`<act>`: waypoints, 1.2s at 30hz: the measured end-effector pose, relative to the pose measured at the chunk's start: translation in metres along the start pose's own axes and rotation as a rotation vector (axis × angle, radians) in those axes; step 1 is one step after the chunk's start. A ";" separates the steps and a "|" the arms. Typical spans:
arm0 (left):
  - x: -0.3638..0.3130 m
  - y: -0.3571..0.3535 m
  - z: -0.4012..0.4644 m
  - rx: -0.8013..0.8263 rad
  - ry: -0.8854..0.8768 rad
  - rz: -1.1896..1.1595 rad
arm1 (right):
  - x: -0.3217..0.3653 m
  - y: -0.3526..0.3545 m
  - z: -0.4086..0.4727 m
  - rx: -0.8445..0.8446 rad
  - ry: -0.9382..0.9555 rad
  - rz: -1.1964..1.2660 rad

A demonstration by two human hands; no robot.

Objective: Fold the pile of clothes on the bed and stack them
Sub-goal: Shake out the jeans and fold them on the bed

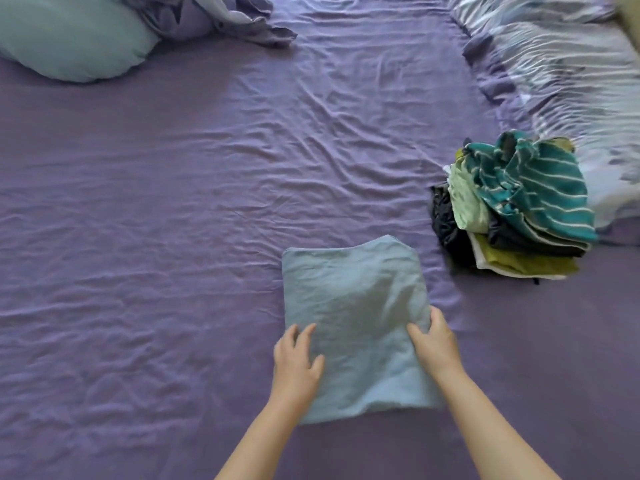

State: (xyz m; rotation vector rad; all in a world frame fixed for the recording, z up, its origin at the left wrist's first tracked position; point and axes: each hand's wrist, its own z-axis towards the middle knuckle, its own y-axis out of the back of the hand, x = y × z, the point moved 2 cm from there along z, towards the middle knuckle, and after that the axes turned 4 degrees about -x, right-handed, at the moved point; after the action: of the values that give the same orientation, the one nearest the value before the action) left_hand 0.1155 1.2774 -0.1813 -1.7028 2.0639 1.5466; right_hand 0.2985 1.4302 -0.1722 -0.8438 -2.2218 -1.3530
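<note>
A light blue garment (356,299), folded into a rough rectangle, lies flat on the purple bed sheet (173,220) in front of me. My left hand (298,358) rests on its left edge with fingers straight and spread. My right hand (436,341) lies on its right edge, fingers relaxed, thumb on top of the cloth. To the right stands a stack of folded clothes (512,209), topped by a teal garment with white stripes, with green, black, white and olive pieces beneath.
A pale blue pillow (69,39) lies at the far left, with bunched lilac bedding (214,15) beside it. A striped white and purple duvet (561,74) covers the far right, just behind the stack.
</note>
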 end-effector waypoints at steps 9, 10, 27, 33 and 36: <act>0.002 -0.022 0.025 -0.028 0.282 -0.142 | -0.045 -0.016 0.033 0.171 -0.009 -0.051; 0.002 -0.023 0.025 -0.034 0.303 -0.141 | -0.048 -0.015 0.033 0.196 -0.031 0.001; 0.005 -0.024 -0.017 -0.086 0.546 -0.626 | -0.092 -0.002 -0.019 0.191 -0.212 0.204; -0.019 -0.037 -0.064 0.013 0.499 -0.678 | -0.106 0.053 -0.060 0.134 -0.179 0.161; -0.043 -0.044 -0.076 0.102 0.456 -0.669 | -0.110 0.090 -0.072 0.083 -0.177 0.157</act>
State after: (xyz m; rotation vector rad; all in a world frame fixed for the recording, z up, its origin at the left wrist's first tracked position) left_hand 0.2051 1.2597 -0.1466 -2.5111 1.4007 0.8917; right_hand 0.4428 1.3656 -0.1489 -1.1196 -2.2699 -1.1454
